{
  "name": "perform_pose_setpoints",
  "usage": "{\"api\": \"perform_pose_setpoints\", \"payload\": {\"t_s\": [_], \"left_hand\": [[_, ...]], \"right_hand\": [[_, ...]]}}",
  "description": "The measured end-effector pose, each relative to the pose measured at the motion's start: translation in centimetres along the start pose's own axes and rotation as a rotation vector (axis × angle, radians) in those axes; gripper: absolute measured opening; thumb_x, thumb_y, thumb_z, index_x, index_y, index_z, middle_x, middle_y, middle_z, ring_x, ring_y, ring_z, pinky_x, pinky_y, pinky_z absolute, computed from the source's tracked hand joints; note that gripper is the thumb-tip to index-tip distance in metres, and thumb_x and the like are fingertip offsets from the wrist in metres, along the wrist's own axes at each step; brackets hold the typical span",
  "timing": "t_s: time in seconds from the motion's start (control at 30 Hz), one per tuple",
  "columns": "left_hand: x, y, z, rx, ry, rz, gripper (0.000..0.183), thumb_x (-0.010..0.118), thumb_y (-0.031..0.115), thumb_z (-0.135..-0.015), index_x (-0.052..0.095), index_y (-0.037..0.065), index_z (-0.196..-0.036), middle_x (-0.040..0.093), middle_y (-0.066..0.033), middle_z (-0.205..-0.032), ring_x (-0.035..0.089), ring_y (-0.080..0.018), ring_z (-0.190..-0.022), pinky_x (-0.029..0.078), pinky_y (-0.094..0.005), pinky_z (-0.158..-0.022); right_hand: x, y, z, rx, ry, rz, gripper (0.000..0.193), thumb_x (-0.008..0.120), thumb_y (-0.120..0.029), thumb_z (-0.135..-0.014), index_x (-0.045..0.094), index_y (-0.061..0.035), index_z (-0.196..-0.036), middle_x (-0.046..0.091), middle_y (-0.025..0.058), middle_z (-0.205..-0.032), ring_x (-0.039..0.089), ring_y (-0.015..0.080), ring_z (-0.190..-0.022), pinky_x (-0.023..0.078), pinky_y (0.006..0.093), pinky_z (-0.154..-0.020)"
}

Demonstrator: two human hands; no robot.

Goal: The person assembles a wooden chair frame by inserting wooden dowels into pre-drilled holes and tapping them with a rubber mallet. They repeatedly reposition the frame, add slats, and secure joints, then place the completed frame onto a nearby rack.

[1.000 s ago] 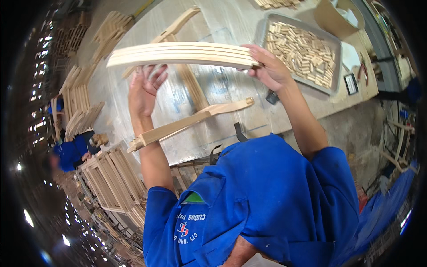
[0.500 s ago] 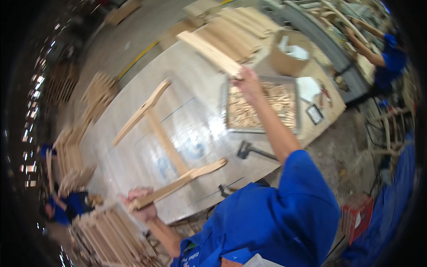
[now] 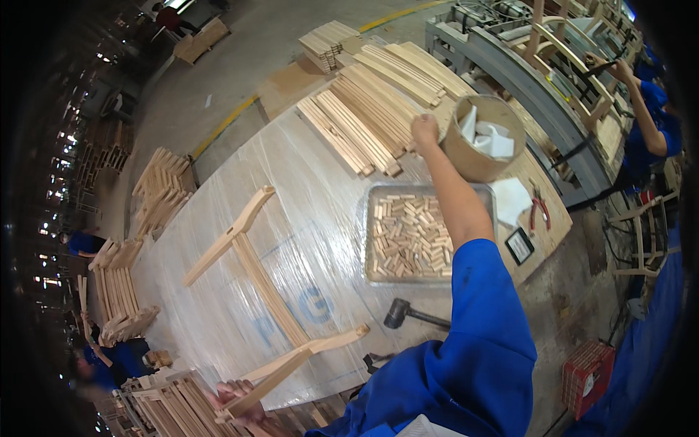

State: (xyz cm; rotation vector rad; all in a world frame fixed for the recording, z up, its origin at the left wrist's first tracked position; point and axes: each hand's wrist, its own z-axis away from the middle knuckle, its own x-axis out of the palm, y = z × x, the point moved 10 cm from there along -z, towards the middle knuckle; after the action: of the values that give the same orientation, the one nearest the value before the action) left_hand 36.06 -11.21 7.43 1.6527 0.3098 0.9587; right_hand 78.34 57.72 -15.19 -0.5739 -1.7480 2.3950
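Note:
An H-shaped wooden frame [image 3: 266,284] lies on the plastic-covered table, two bent legs joined by a crosspiece. My left hand [image 3: 244,400] is closed around the near end of its nearer leg [image 3: 280,375], at the table's front edge. My right hand [image 3: 424,132] reaches far over the table, beside the right edge of a row of wooden slats [image 3: 375,105]. Its fingers look curled, and whether they grip anything is hidden. Left of that row lie a few more pale slats [image 3: 346,135]. Under my right forearm sits a metal tray [image 3: 370,247] holding many small wooden pieces.
A black mallet [image 3: 397,313] lies before the tray. A round bin [image 3: 466,156] with white pieces stands right of my hand; pliers [image 3: 539,207] and a black-framed device [image 3: 519,245] lie nearby. Stacked wooden parts [image 3: 120,284] stand at left. Co-workers are at both sides.
The slats that my right hand held up now rest on the table beside the row. That hand has moved right to the row's other edge. My left hand stays on the frame's leg.

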Motion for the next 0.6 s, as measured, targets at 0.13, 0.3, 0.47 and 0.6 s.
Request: {"api": "perform_pose_setpoints", "payload": {"t_s": [0.13, 0.3, 0.47, 0.6], "left_hand": [[0.6, -0.5, -2.0, -0.048, -0.064, -0.030, 0.054, 0.038, 0.050, -0.110, 0.065, 0.007, -0.093, 0.062, -0.0057, -0.072, 0.056, -0.0197, -0.062, 0.048, -0.0343, -0.068], [0.5, -2.1, -1.5, -0.101, 0.184, -0.104, 0.053, 0.038, 0.050, -0.110, 0.065, 0.007, -0.094, 0.062, -0.0054, -0.073, 0.056, -0.0195, -0.062, 0.048, -0.0342, -0.068], [0.0, -3.0, -2.5, -0.151, 0.250, -0.122, 0.053, 0.038, 0.050, -0.110, 0.065, 0.007, -0.094, 0.062, -0.0052, -0.073, 0.055, -0.0193, -0.062, 0.048, -0.0341, -0.068], [0.2, -3.0, -2.3, -0.157, 0.285, -0.142, 0.053, 0.039, 0.050, -0.110, 0.065, 0.007, -0.094, 0.062, -0.0050, -0.073, 0.055, -0.0191, -0.062, 0.048, -0.0341, -0.068]], "right_hand": [[-1.5, -0.5, -7.6, -0.216, 0.171, 0.463, 0.034, 0.057, -0.013, -0.096, 0.062, 0.0043, -0.125, 0.070, 0.0209, -0.115, 0.068, 0.0341, -0.106, 0.056, 0.0459, -0.083], [1.1, 4.8, -10.5, 0.264, -0.077, -0.027, 0.027, 0.056, -0.010, -0.090, 0.062, 0.0113, -0.105, 0.064, 0.0176, -0.095, 0.060, 0.0241, -0.076, 0.046, 0.0435, -0.066], [-0.1, 6.3, -9.8, 0.204, 0.062, -0.048, 0.042, 0.064, -0.013, -0.085, 0.058, 0.0121, -0.119, 0.065, 0.0277, -0.116, 0.065, 0.0323, -0.106, 0.051, 0.0462, -0.089], [1.1, 6.5, -2.8, 0.055, 0.174, 0.012, 0.056, 0.075, -0.017, -0.083, 0.050, 0.0052, -0.128, 0.063, 0.0275, -0.122, 0.063, 0.0363, -0.113, 0.050, 0.0413, -0.096]]}}
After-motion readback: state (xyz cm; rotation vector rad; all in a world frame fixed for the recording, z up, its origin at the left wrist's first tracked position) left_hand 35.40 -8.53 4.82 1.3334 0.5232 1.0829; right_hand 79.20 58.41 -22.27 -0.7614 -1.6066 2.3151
